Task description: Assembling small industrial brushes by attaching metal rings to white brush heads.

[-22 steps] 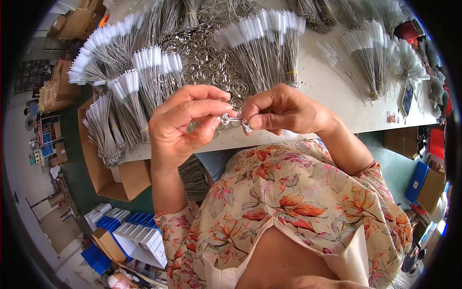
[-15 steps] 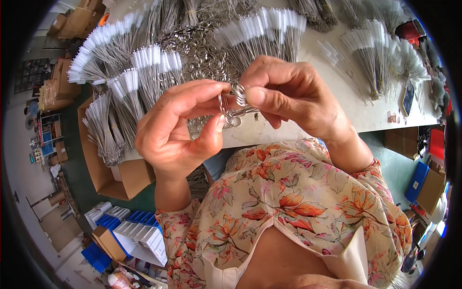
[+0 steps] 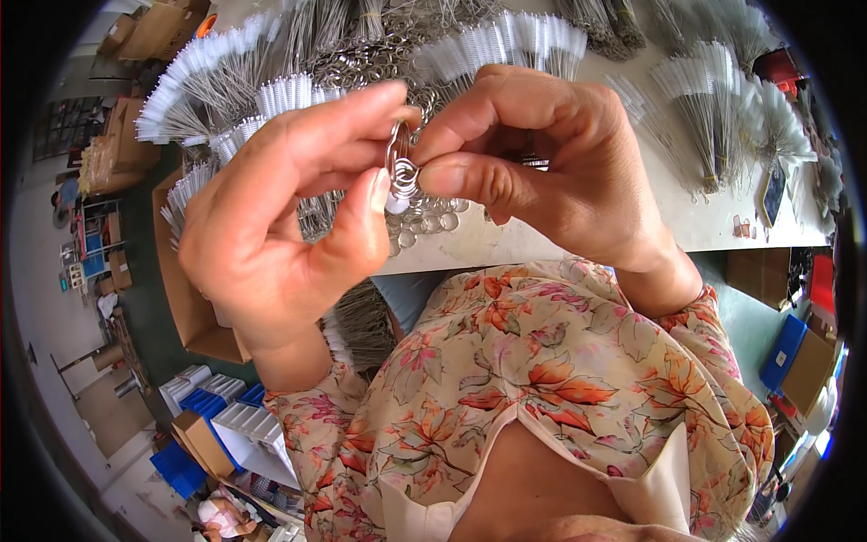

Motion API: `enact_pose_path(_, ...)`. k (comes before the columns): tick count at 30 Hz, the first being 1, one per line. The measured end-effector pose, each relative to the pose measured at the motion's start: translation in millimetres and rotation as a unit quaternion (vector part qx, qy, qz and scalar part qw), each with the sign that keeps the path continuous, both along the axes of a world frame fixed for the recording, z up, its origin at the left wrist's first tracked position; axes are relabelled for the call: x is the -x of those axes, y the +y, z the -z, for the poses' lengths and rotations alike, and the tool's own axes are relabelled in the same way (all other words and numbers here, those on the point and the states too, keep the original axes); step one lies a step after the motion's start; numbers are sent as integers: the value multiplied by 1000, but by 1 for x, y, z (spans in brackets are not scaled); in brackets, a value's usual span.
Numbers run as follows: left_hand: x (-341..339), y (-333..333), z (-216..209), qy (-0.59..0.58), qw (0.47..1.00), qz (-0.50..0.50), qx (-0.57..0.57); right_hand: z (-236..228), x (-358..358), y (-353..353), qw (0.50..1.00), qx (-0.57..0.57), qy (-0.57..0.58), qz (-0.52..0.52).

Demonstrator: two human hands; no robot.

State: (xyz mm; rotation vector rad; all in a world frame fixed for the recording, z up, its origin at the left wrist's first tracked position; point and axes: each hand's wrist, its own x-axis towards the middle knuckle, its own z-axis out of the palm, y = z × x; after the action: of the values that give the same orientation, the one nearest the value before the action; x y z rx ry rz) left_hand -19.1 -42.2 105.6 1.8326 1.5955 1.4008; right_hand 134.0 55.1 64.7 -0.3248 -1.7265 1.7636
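Observation:
In front of my chest, my two hands meet over small metal parts. My left hand pinches an open-looking metal ring, seen nearly edge-on, between fingertips and thumb. My right hand is closed, its thumb and forefinger pressed on a small cluster of shiny wire loops. These loops touch the ring or sit right beside it; whether they are threaded on cannot be made out. What the right palm covers is hidden. Behind my hands, a heap of loose metal rings lies on the white table.
Bundles of wire-handled brushes with white bristles stand along the table, with more at the left and right. A cardboard box sits beside the table's left end. Blue and white bins are lower left.
Both hands have shifted left and slightly up. The wire loops in my right hand have come up against the ring in my left, and the left hand has turned a little.

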Motion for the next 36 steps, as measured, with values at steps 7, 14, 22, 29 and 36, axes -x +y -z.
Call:
enact_pose_path(7, 4, 1, -1, -54, 997, 21, 50, 6, 5, -5, 997, 35, 65, 12)
enact_pose_path(14, 7, 3, -1, -9, 999, 21, 45, 6, 4, -3, 995, -52, 68, 52)
enact_pose_path(22, 3, 9, -7, -77, 990, 11, 114, 4, 1, 2, 988, -143, 27, 47)
enact_pose_path(29, 24, 12, -1, 108, 988, 90, 61, 5, -2, 9, 986, 130, 44, -92)
enact_pose_path(36, 11, 10, 9, -353, 923, 55, 144, 6, 2, 10, 990, 120, 30, -66)
